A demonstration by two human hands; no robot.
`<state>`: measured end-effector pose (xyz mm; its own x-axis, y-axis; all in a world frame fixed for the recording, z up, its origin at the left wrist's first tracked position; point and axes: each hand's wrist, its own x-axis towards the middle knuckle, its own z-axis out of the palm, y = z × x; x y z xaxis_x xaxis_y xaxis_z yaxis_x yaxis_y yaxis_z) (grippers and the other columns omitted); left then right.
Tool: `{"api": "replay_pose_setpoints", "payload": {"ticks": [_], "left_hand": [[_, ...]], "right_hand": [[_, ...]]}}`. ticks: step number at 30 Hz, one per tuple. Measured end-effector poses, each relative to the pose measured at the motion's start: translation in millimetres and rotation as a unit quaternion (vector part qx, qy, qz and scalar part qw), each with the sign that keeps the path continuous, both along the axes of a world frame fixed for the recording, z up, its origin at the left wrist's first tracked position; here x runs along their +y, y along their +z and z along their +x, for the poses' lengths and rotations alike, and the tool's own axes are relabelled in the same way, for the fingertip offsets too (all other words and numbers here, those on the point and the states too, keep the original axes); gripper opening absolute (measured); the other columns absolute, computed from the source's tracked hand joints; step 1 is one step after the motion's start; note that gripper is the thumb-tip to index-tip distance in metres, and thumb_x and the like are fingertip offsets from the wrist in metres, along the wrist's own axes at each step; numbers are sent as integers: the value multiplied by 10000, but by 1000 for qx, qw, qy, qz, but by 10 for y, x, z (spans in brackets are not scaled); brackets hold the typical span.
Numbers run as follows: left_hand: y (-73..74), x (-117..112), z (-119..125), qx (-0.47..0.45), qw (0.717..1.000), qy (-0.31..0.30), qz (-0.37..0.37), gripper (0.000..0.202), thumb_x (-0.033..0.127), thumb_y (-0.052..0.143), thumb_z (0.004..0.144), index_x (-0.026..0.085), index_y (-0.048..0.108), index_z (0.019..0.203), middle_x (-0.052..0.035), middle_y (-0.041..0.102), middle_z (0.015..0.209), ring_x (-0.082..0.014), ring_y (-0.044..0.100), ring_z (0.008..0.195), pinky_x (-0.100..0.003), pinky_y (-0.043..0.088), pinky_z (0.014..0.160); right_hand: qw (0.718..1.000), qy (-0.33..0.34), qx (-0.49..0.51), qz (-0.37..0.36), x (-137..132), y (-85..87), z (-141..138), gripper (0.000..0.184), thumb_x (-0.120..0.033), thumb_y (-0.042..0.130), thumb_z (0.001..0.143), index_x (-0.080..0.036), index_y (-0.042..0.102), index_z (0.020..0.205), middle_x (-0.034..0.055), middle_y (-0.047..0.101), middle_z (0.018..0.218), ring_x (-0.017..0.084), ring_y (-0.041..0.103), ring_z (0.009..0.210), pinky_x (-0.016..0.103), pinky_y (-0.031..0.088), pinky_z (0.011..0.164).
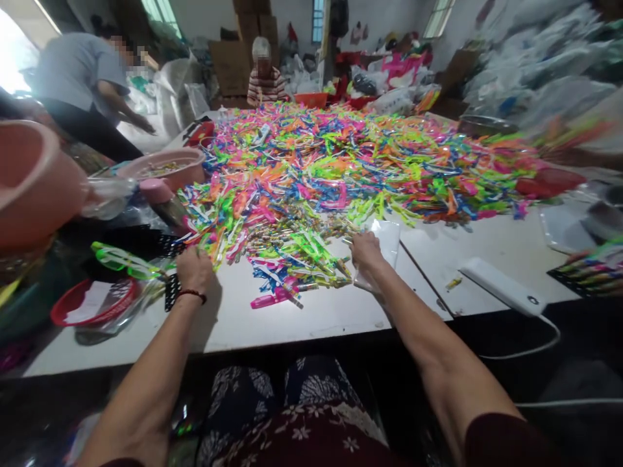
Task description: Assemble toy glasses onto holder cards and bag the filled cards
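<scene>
Visibly, two hands (195, 269) (368, 251) adjoin one heap (331, 162), one bag (390, 240); whether fingers (361, 241) pinch is unclear.

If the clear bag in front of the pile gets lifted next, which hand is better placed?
Probably the right hand: it is right beside the clear bag. The left hand is farther off, nearer the red basket.

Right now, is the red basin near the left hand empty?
Not empty: inside the red basin lies a white paper. Whether anything sits beneath it, I cannot tell.
</scene>
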<state>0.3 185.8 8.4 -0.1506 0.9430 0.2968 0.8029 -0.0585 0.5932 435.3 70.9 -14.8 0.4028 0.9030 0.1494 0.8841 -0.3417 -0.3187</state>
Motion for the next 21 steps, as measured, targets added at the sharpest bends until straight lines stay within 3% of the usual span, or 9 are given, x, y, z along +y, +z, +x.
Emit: {"api": "replay_pose_setpoints", "payload": {"ticks": [4,5,7,9,11,13,15,18,21], "left_hand": [[94,-504,202,-220,964,-103,-110,260,390,520,887,143,521,807,-75,609,800,-192,624,751,-295,512,702],[110,-668,258,-333,915,-157,-165,282,413,554,877,135,522,841,-70,611,799,-172,625,710,-264,511,650],[143,-1007,357,-470,813,-236,-251,376,413,709,786,126,524,944,-59,625,828,-139,617,630,-216,492,562],[182,-1322,425,-527,740,-281,-309,527,352,812,706,135,502,1074,-66,644,901,-124,608,570,-201,473,508],[216,-1575,461,-536,698,-316,-354,582,301,839,689,151,489,1130,-83,640,1005,-122,616,558,-196,465,485],[229,-1756,481,-534,665,-348,-388,543,289,831,714,152,501,1124,-88,618,1065,-117,627,578,-180,451,479],[216,-1876,500,-535,647,-361,-406,486,337,790,783,148,501,1124,-71,614,998,-90,604,556,-150,405,457],[176,-1987,532,-532,631,-364,-432,449,461,671,890,175,455,1160,-17,599,809,-67,544,466,-123,331,402],[168,-2052,550,-508,608,-386,-473,422,495,635,906,193,439,1125,-15,611,768,-110,589,469,-136,374,386]], "right_hand": [[998,5,14,56,-28,62,-177,168,-173,522,890,-122,678,927,175,661,949,316,551,1017,463,385,914],[996,10,24,83,-86,88,-261,188,-205,505,909,-137,675,948,153,662,943,295,562,992,455,390,915],[986,46,91,136,-262,150,-488,202,-305,529,914,-177,675,969,93,665,931,242,581,921,405,424,887],[936,109,277,185,-497,216,-788,230,-404,625,856,-197,678,940,38,659,854,193,587,805,346,469,788],[852,162,469,165,-741,283,-1118,282,-449,711,787,-197,676,908,4,634,756,164,586,720,317,490,709],[787,196,574,113,-951,346,-1408,327,-428,761,755,-197,687,974,-3,633,766,155,616,729,311,511,710],[754,227,612,71,-1110,405,-1603,379,-413,748,785,-214,690,1102,9,637,859,148,643,759,318,532,737],[753,261,602,57,-1252,468,-1704,370,-413,708,834,-255,700,1169,39,629,1055,132,650,783,318,551,758],[761,275,585,56,-1306,472,-1665,292,-414,705,841,-254,746,1081,50,642,1096,154,646,860,322,561,792]]}}
